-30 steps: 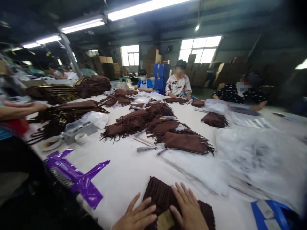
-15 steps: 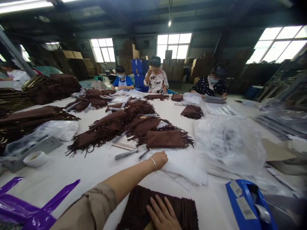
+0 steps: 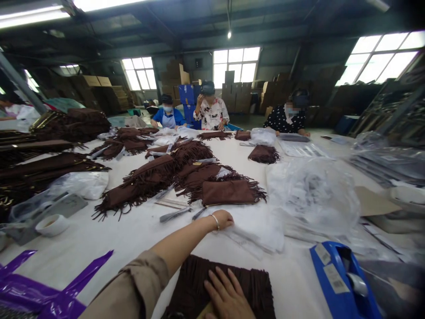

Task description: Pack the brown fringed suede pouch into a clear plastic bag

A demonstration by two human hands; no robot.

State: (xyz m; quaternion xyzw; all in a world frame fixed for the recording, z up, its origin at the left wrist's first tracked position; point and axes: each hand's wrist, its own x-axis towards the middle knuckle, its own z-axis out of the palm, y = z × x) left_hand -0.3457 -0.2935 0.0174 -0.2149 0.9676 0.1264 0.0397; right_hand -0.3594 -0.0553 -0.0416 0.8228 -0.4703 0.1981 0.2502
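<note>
My left hand (image 3: 223, 219) reaches across to a stack of thin clear plastic bags (image 3: 262, 228), its fingers closed at the stack's near left corner. Flat on a dark brown fringed pouch (image 3: 191, 288) rests my right hand (image 3: 227, 292), fingers spread. Part of a tan tag or card (image 3: 206, 311) shows beside that hand; the pouch's lower end runs out of view. Just beyond the plastic stack lies another brown fringed pouch (image 3: 229, 192) with a zip along its near edge.
More brown fringed pouches (image 3: 142, 177) cover the table's middle. A blue tape dispenser (image 3: 332, 274) stands at right, near a crumpled clear plastic heap (image 3: 315, 190). At left are a white tape roll (image 3: 52, 224) and purple tape (image 3: 29, 288). Several people (image 3: 212, 110) sit across the table.
My left hand has shifted slightly at the corner of the plastic stack, its fingers turned lower. My right hand stays on the pouch. The view has tilted a little.
</note>
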